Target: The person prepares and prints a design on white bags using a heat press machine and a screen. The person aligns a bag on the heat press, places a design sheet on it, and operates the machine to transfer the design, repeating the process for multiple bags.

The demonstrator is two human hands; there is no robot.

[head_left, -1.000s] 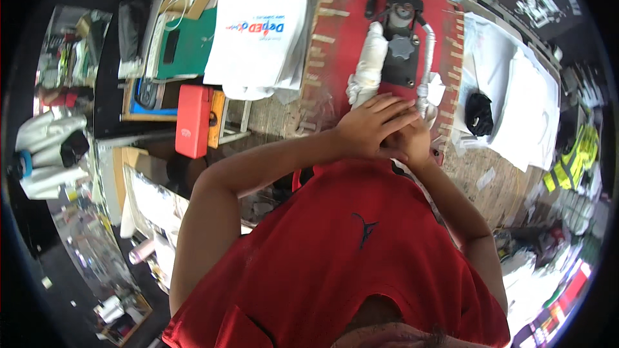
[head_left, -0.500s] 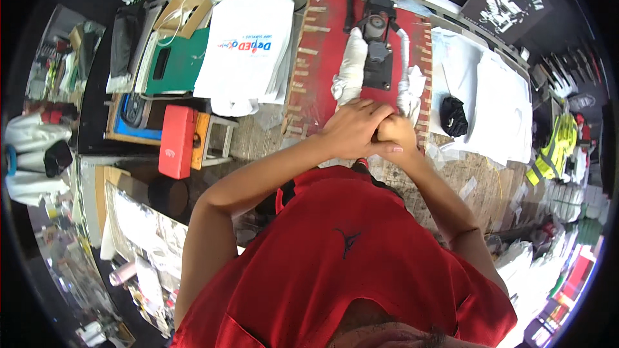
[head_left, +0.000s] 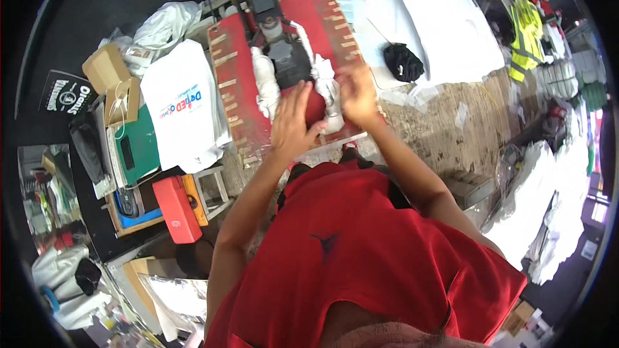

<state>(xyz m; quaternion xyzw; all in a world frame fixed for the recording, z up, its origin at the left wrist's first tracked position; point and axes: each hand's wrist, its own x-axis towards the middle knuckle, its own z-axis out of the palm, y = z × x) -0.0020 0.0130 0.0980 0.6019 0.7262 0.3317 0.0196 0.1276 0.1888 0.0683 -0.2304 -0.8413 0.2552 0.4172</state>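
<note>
A dark press-like machine [head_left: 288,61] stands over a red board [head_left: 229,58] edged with brown tape strips. Two handles wrapped in white material, a left handle [head_left: 265,80] and a right handle [head_left: 325,80], reach toward me. My left hand [head_left: 293,122] is open, fingers stretched forward beside the end of the left handle; whether it touches it I cannot tell. Just right of the right handle is my right hand [head_left: 359,96], its fingers smeared by motion. No object shows in either hand.
White printed bags [head_left: 184,103] lie stacked on the left, beside a green folder-like item [head_left: 138,148] and an open cardboard box [head_left: 113,74]. A red case [head_left: 176,209] is nearer me. On the right, a black bundled cloth [head_left: 403,62] rests by white sheets [head_left: 451,32].
My hands were clasped together in front of the machine; now they are apart, one by each handle. The view has turned, so the machine appears farther left and tilted.
</note>
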